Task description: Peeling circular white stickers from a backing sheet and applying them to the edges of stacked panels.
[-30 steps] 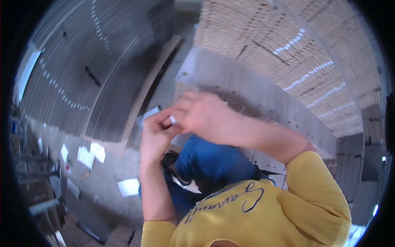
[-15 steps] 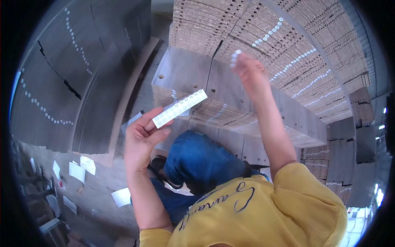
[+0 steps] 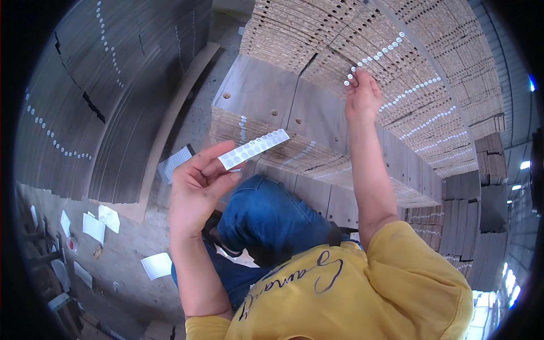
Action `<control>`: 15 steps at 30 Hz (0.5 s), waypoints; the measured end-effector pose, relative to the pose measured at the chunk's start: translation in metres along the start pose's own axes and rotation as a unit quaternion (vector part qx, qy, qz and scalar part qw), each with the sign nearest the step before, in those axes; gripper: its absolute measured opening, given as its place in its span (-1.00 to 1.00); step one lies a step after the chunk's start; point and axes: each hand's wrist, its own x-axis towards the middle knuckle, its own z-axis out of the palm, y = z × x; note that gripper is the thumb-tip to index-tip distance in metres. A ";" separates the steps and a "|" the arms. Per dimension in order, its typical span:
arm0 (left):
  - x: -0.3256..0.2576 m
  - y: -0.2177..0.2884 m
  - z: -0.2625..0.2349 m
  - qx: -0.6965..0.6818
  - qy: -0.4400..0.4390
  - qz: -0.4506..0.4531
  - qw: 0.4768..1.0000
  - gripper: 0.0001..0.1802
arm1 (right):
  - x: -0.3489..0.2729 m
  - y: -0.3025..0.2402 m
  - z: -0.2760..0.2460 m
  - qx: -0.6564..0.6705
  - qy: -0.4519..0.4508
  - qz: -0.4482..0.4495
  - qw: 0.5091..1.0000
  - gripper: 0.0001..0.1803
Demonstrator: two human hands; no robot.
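Note:
My left hand [image 3: 195,190] pinches one end of a white strip of round stickers [image 3: 255,148] between thumb and fingers. Part of the strip bears printed stickers; other spots show blank circles. Farther off to the right, my right hand [image 3: 364,97] has its fingers bent together at the raw edges of stacked particleboard panels [image 3: 317,42]. A few small round white stickers [image 3: 347,83] show at its fingertips, against the board edges; whether they still cling to the fingers I cannot tell. From there a slanting row of round stickers [image 3: 378,56] runs up the stack, one per edge.
Below the upper stack, wood-grain panels with round holes [image 3: 255,85] form a ledge. More sticker rows [image 3: 411,93] mark the edges at right. Tall dark panel stacks [image 3: 62,130] stand at left. Paper sheets [image 3: 156,265] lie on the floor beside my bent leg [image 3: 272,218].
My right hand has moved right onto the board edges, bringing its stickers up against the lower end of the row. The left hand still holds the strip, slightly lowered.

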 end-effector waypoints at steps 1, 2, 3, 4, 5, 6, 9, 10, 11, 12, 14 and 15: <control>0.000 0.000 0.000 0.000 0.001 -0.001 1.000 -0.46 | 0.001 0.000 0.001 -0.011 0.002 -0.010 1.000 -0.93; 0.000 -0.001 0.000 -0.003 -0.001 -0.001 1.000 -0.47 | 0.001 0.000 0.001 -0.022 0.005 -0.021 1.000 -0.93; 0.000 -0.001 0.000 -0.005 -0.002 -0.002 1.000 -0.47 | 0.002 0.000 0.002 -0.022 0.005 -0.020 1.000 -0.93; 0.000 -0.001 -0.001 -0.005 -0.002 -0.003 1.000 -0.47 | 0.003 0.000 0.003 -0.041 0.019 -0.032 0.998 -0.92; 0.001 -0.002 -0.001 -0.008 -0.003 -0.002 1.000 -0.48 | 0.003 0.000 0.005 -0.060 0.033 -0.044 0.997 -0.91; 0.001 -0.002 -0.001 -0.010 -0.004 -0.002 1.000 -0.48 | 0.002 -0.001 0.006 -0.060 0.033 -0.043 0.997 -0.91; 0.001 -0.003 0.000 -0.012 0.002 -0.007 1.000 -0.50 | -0.002 -0.006 0.009 -0.099 0.041 -0.055 0.993 -0.89; 0.000 -0.002 0.000 -0.013 0.001 -0.008 1.000 -0.50 | -0.002 -0.008 0.009 -0.113 0.047 -0.063 0.990 -0.89; 0.000 -0.001 0.000 -0.017 0.001 -0.010 1.000 -0.53 | -0.003 -0.009 0.009 -0.128 0.053 -0.071 0.988 -0.89; -0.001 0.000 0.001 -0.020 0.002 -0.012 1.000 -0.55 | -0.002 -0.010 0.005 -0.129 0.053 -0.071 0.988 -0.89; -0.002 0.001 0.001 -0.017 -0.004 -0.010 1.000 -0.56 | 0.000 -0.012 -0.003 -0.184 0.077 -0.055 0.978 -0.88; -0.003 0.002 0.002 -0.012 -0.010 -0.008 1.000 -0.57 | -0.001 -0.010 -0.005 -0.184 0.076 -0.055 0.978 -0.88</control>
